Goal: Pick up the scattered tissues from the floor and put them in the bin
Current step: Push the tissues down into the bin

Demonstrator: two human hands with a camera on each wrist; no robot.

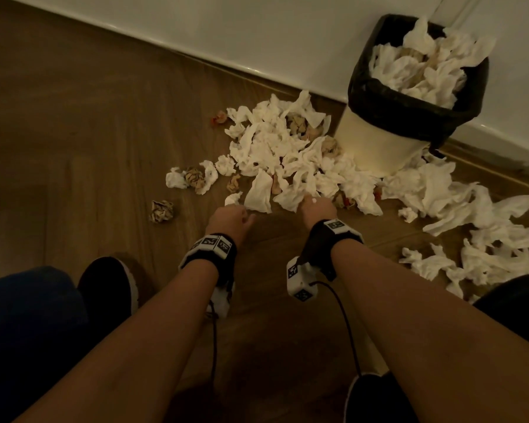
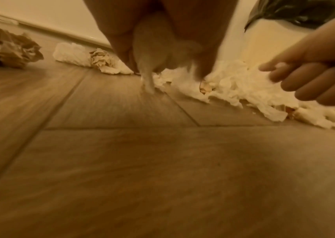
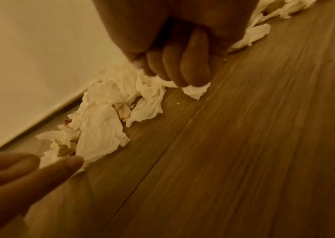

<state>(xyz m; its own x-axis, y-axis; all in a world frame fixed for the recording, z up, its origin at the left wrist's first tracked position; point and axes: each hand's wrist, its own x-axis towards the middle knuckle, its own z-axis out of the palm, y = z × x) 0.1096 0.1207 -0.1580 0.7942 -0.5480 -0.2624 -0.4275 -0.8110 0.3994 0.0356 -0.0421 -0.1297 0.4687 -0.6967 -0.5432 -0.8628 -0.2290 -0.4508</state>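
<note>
Fingers [image 3: 195, 69] of the right hand [image 1: 316, 207] curl onto one white tissue [image 3: 195, 91] at the near edge of the tissue heap [image 1: 275, 148]. The left hand [image 1: 229, 216] pinches one small tissue [image 2: 152, 64]. Beyond, one black-lined bin [image 1: 382, 141], heaped full, stands against the wall; two shoes flank the floor [image 1: 74, 132].

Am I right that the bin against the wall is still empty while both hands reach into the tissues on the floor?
Not quite: the bin is not empty. The head view shows it heaped with tissues above its black liner. The rest holds: it stands against the wall, and the left hand and right hand reach into the tissues on the floor.
</note>
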